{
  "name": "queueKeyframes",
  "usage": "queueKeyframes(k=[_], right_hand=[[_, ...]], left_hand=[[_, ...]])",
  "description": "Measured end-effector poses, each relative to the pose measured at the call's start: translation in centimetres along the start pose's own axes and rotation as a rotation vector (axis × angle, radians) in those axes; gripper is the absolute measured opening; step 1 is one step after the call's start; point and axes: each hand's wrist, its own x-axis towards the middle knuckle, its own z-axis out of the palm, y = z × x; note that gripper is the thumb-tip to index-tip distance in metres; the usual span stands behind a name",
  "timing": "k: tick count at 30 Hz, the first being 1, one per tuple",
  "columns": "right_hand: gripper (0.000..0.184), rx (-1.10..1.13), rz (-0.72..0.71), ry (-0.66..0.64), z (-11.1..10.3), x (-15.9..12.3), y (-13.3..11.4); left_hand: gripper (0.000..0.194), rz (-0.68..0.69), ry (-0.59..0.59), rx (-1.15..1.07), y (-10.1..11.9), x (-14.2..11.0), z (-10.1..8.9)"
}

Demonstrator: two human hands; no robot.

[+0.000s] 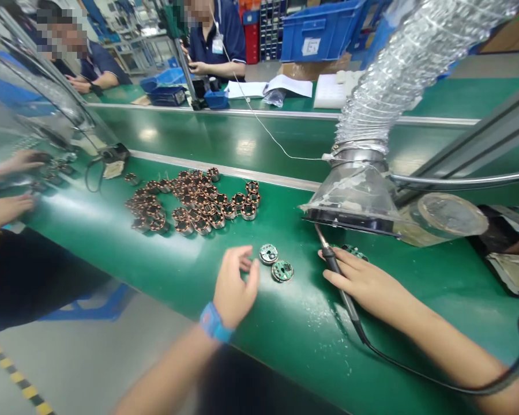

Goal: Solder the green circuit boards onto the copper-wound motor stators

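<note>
My left hand [236, 288], with a blue band at the wrist, is held over the bench with fingers bent and apart, holding nothing. Just right of its fingertips lie two round green circuit boards on coil rings, one circuit board [269, 253] behind the other circuit board [282, 271]. My right hand [358, 274] has its fingers across the black handle of a soldering iron [338, 271], whose metal tip points up and away under the fume hood. Partly hidden behind that hand is another green circuit board [354, 251].
Several copper-wound stator coils [194, 202] stand clustered at centre left. A fume extraction hood [350, 202] on a foil duct [398, 75] hangs low over the bench [173, 262]. At the left are a co-worker's hands [8, 210]. More people sit across the bench, near a blue bin [322, 29].
</note>
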Motion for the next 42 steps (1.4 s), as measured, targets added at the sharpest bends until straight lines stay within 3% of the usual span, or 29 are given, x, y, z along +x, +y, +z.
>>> queueKeyframes(k=[3, 6, 11, 14, 17, 21, 23, 25, 29, 31, 33, 38, 42], right_hand=[[0.028, -0.040, -0.103, 0.001, 0.0, -0.8, 0.2], [0.025, -0.070, -0.168, -0.004, -0.4, -1.7, -1.1], [0.026, -0.124, -0.164, -0.093, -0.9, -1.0, -1.5], [0.025, -0.098, -0.126, -0.158, -0.4, 0.1, 0.2], [0.023, -0.043, -0.074, -0.218, 0.0, 0.4, 1.5], [0.024, 0.046, 0.032, -0.227, -0.4, -0.5, -0.1], [0.036, 0.090, 0.112, -0.192, -0.9, -1.2, -2.2], [0.040, 0.152, 0.177, -0.126, -1.3, -1.7, -4.5], [0.036, 0.478, 0.170, 0.022, -1.4, -1.2, -7.9], [0.036, 0.574, 0.156, 0.033, -1.1, -0.2, -8.7], [0.033, 0.573, 0.146, -0.004, -0.9, 1.1, -9.0], [0.029, 0.489, 0.102, -0.015, -0.8, 2.9, -9.1], [0.028, 0.471, 0.061, -0.005, -0.7, 2.9, -9.2]], left_hand=[[0.028, 0.056, 0.043, 0.156, -1.7, 5.0, -0.7], [0.026, 0.146, -0.069, 0.451, -2.8, 9.0, 0.0], [0.011, 0.224, -0.178, 0.598, -3.3, 10.9, 0.9], [0.009, 0.278, -0.130, 0.568, -3.0, 9.6, -0.4], [0.009, 0.336, -0.066, 0.477, -2.0, 6.1, -2.5], [0.008, 0.391, -0.278, 0.250, 0.4, -0.6, -3.6], [0.009, 0.389, -0.388, 0.160, 1.6, -3.3, -2.8], [0.009, 0.387, -0.427, 0.071, 2.4, -4.9, -1.6], [0.028, 0.235, -0.363, -0.082, 2.5, -5.9, -0.5], [0.034, 0.128, -0.315, -0.120, 2.2, -6.2, -0.8], [0.028, 0.086, -0.292, -0.133, 2.0, -6.7, -1.3], [0.017, 0.147, -0.263, -0.117, 1.8, -7.4, -2.2], [0.016, 0.304, -0.229, -0.006, 1.8, -6.7, -2.3]])
